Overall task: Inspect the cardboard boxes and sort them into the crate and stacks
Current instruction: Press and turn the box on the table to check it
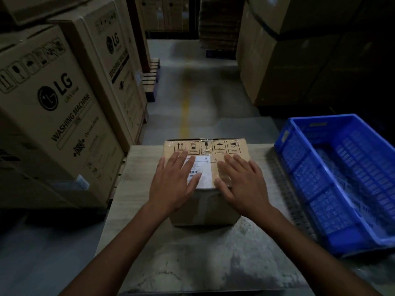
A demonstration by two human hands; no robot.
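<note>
A small taped cardboard box [205, 210] stands on a worn table [192, 257] in front of me, with handling symbols along its far top edge and a white barcode label on top. My left hand [175, 182] lies flat on the box's top, fingers spread, partly over the label. Flat on the right half of the top lies my right hand [241, 184], fingers apart. Neither hand grips anything. A blue plastic crate [299, 167], with nothing visible inside, sits at the table's right side.
Tall washing-machine cartons [53, 116] stand stacked on pallets along the left. More large cartons [299, 60] rise at the right, behind the crate. A concrete aisle with a yellow line [184, 107] runs straight ahead between them.
</note>
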